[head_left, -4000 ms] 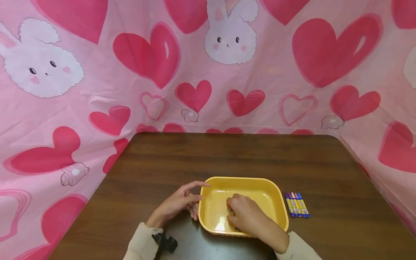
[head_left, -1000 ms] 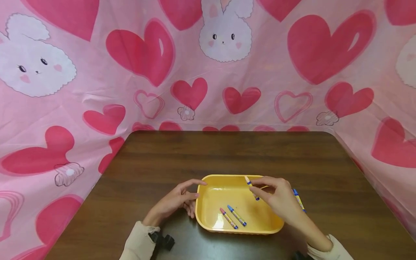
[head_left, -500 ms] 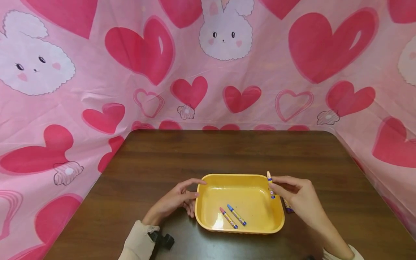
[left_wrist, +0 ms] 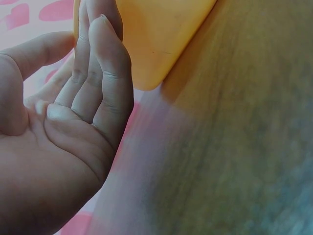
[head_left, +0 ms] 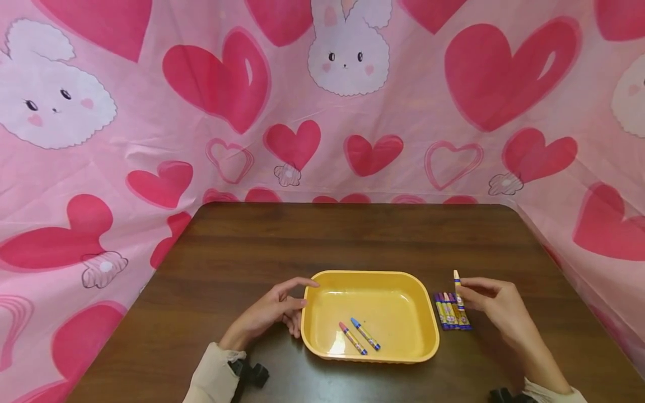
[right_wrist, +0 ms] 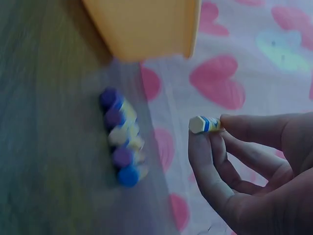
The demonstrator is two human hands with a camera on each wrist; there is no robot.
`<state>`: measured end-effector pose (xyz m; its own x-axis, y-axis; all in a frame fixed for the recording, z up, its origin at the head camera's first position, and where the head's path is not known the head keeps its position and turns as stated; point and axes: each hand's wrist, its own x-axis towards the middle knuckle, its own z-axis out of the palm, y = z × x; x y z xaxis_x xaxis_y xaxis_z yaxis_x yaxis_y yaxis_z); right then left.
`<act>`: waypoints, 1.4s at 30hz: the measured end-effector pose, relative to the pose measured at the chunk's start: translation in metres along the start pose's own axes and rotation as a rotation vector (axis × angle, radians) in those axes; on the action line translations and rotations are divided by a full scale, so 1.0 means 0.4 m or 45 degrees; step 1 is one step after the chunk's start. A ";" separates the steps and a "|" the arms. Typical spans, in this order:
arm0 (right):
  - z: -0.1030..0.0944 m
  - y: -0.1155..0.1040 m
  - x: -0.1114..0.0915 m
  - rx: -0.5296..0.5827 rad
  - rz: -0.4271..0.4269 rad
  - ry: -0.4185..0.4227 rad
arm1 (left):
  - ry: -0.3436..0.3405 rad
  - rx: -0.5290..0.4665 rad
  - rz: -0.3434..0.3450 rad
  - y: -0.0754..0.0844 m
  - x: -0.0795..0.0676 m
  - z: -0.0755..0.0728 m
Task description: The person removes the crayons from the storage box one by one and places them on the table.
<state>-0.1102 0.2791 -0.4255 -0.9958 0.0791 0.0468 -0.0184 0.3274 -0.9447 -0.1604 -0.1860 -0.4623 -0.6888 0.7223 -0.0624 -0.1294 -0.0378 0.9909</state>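
Observation:
My right hand (head_left: 504, 305) pinches a pale cream crayon (head_left: 458, 291) between thumb and fingertips, its tip pointing up. In the head view the crayon overlaps a row of several crayons (head_left: 447, 313) lying side by side to the right of the yellow tray (head_left: 370, 274). The right wrist view shows the pinched crayon (right_wrist: 208, 124) end-on, with the row's purple, cream and blue tips apart from it. A pink crayon (head_left: 353, 338) and a blue crayon (head_left: 365, 334) lie inside the tray. With fairly straight fingers, my left hand (head_left: 272, 310) touches the tray's left rim.
Everything lies on a dark brown wooden table (head_left: 322, 235). A pink cloth (head_left: 413, 101) with hearts and rabbits hangs behind and along both sides. Black straps with a camera mount (head_left: 249, 372) sit at the wrists.
From over the tray, my right hand has moved right with the cream crayon, to the row of crayons. My left hand stays at the tray's rim; the two crayons inside lie as before.

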 end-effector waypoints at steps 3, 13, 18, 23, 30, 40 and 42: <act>-0.013 0.023 0.007 -0.006 0.037 -0.001 | -0.003 -0.005 -0.001 -0.001 -0.001 0.000; -0.046 0.048 0.001 -0.352 0.162 -0.020 | -0.003 0.017 0.005 0.003 0.001 0.001; -0.044 0.064 0.003 -0.443 0.197 -0.084 | -0.002 0.018 0.003 0.004 0.001 0.001; -0.043 0.060 0.006 -0.531 0.204 -0.110 | 0.009 0.016 -0.013 0.006 0.001 0.003; -0.039 0.051 0.002 -0.571 0.198 -0.136 | 0.012 0.013 -0.017 0.006 0.001 0.004; -0.033 0.059 0.003 -0.595 0.159 -0.123 | 0.014 0.023 -0.008 0.006 0.001 0.004; -0.031 0.061 0.002 -0.588 0.158 -0.128 | 0.011 0.021 -0.008 0.005 0.001 0.004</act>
<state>-0.1102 0.2991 -0.4446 -0.9921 0.0598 -0.1100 0.1199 0.7065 -0.6974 -0.1600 -0.1847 -0.4601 -0.6940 0.7166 -0.0696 -0.1220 -0.0217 0.9923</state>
